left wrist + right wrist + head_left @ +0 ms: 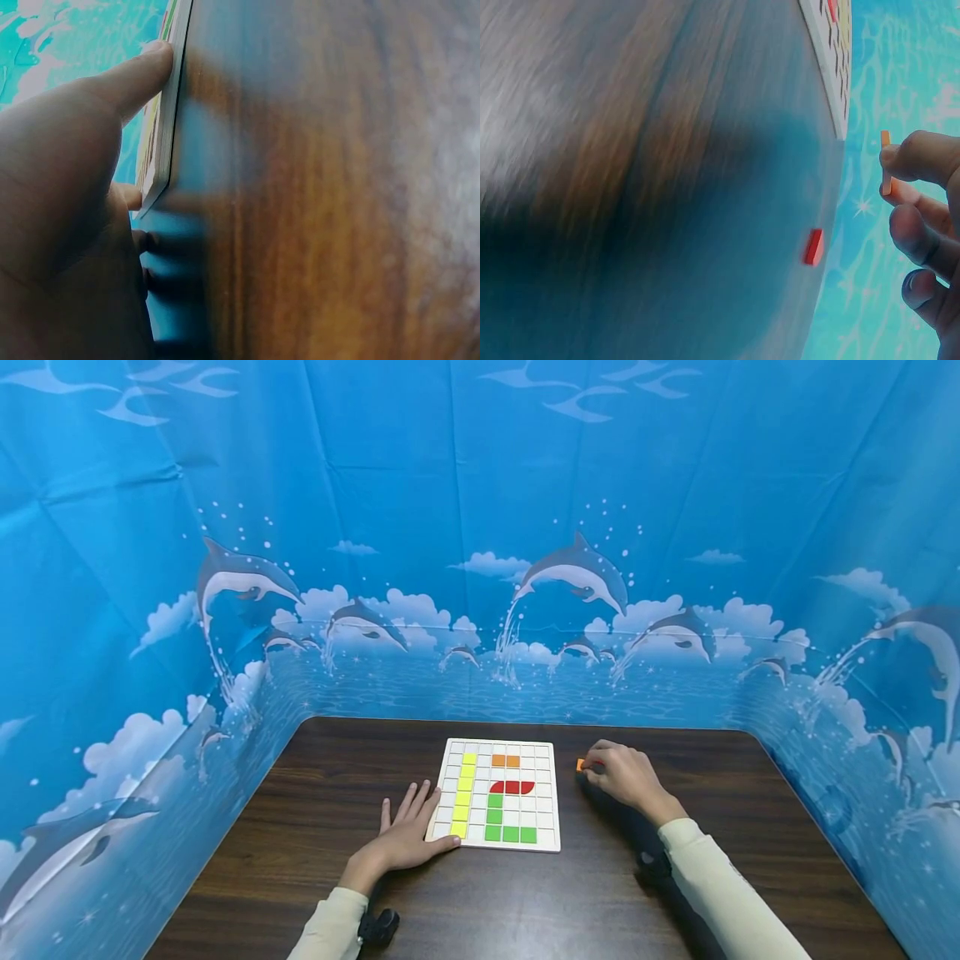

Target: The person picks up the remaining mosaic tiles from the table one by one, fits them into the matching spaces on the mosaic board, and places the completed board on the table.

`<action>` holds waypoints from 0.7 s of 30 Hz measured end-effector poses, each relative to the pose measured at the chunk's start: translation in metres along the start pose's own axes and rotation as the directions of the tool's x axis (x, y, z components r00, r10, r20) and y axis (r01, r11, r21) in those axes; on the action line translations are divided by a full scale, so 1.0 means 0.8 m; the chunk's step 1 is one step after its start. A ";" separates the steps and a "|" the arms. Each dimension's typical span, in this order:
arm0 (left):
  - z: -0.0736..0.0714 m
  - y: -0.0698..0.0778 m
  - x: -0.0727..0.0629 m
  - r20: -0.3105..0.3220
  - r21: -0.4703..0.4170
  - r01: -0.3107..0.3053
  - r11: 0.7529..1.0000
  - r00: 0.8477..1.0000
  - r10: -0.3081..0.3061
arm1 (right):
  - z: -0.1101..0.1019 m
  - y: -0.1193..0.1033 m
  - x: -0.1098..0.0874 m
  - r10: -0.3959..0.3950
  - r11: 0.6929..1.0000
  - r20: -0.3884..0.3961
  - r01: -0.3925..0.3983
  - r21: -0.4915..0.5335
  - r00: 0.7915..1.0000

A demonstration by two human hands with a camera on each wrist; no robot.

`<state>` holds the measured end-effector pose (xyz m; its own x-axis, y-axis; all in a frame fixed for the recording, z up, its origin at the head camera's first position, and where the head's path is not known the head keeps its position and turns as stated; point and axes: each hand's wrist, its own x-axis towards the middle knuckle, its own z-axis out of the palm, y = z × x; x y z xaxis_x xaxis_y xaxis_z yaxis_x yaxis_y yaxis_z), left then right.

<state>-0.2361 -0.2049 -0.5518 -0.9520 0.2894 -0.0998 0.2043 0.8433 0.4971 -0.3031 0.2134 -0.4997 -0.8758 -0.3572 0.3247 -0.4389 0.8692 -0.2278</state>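
Note:
A white square grid board (544,820) lies on the table, with a column of yellow tiles (463,797), two orange tiles (506,762), a red row with rounded ends (512,787) and an L of green tiles (493,817). My left hand (405,839) rests at the board's left edge, fingers spread and thumb on the near left corner. To the right of the board, my right hand (628,777) pinches a thin orange tile (886,180) between thumb and forefinger, raised above the table. Beneath that hand a red tile (814,247) lies on the table.
The dark wood table (517,902) has a blue dolphin-print curtain (450,527) along its back and sides. A black wrist device (378,928) is strapped to the left wrist, and another (654,864) shows under the right sleeve.

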 end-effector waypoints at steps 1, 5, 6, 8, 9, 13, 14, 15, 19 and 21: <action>0.001 -0.001 0.001 -0.001 0.014 0.004 1.000 1.000 -0.004 | 0.000 -0.003 0.001 -0.007 1.000 -0.002 0.007 0.002 1.000; 0.002 -0.001 0.001 -0.001 0.022 0.007 1.000 1.000 -0.007 | 0.003 -0.015 0.007 -0.015 1.000 -0.004 0.015 0.015 1.000; 0.001 0.000 0.000 -0.003 0.018 0.000 1.000 1.000 0.000 | 0.003 -0.018 0.008 -0.019 1.000 -0.004 0.019 0.016 1.000; 0.001 0.001 0.000 0.000 0.006 -0.005 1.000 1.000 0.005 | 0.005 -0.024 0.011 -0.026 0.999 -0.005 0.026 0.022 1.000; 0.000 0.001 0.000 0.007 0.010 -0.003 1.000 1.000 0.003 | 0.007 -0.027 0.013 -0.031 0.999 -0.004 0.031 0.023 1.000; 0.000 0.000 0.002 0.020 0.025 0.015 1.000 1.000 -0.015 | 0.012 -0.038 0.020 -0.057 0.998 -0.003 0.057 0.031 0.998; 0.001 -0.001 0.002 0.025 0.040 0.023 0.999 0.999 -0.024 | 0.013 -0.041 0.022 -0.060 0.998 -0.001 0.060 0.034 0.998; 0.001 0.000 0.003 0.031 0.047 0.031 0.998 0.999 -0.033 | 0.014 -0.043 0.023 -0.065 0.997 0.000 0.065 0.037 0.998; 0.002 -0.003 0.005 0.032 0.049 0.042 0.998 0.999 -0.044 | 0.019 -0.053 0.031 -0.092 0.995 0.009 0.092 0.042 0.996; 0.003 -0.004 0.005 0.029 0.051 0.043 0.998 0.999 -0.044 | 0.022 -0.058 0.034 -0.110 0.993 0.012 0.109 0.042 0.994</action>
<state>-0.2398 -0.2054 -0.5560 -0.9532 0.2646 -0.1465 0.1746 0.8769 0.4478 -0.3102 0.1573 -0.4963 -0.8247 -0.4545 0.3367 -0.5399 0.8100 -0.2290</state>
